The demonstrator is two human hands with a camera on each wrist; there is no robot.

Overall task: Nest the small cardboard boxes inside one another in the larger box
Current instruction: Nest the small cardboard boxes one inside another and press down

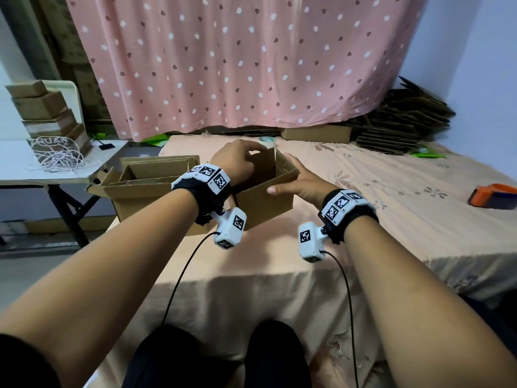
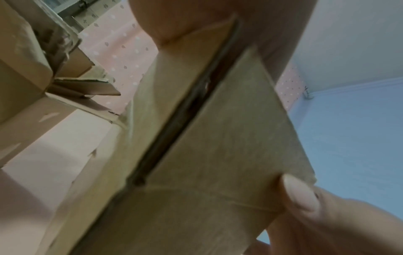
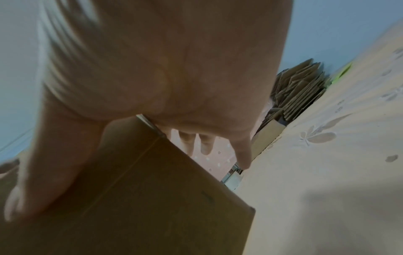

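A small open cardboard box [image 1: 265, 197] stands on the peach-covered table [image 1: 279, 261] at the centre of the head view. My left hand [image 1: 240, 161] curls over its far-left top flap. My right hand [image 1: 299, 180] holds the right wall, thumb pressed on the front face. In the left wrist view the box [image 2: 218, 138] fills the frame, a dark slit between two flaps, my thumb [image 2: 301, 195] on it. The right wrist view has the box [image 3: 163, 198] under my palm. The larger box [image 1: 134, 200], flaps open and smaller boxes nested inside, sits just left of it.
A white side table [image 1: 16, 169] at the left carries stacked small boxes [image 1: 44, 107] and tangled string [image 1: 58, 158]. Flattened cardboard [image 1: 405, 119] is piled at the back right. An orange tape dispenser [image 1: 492, 196] lies far right. A tape roll [image 1: 267, 140] sits behind the small box.
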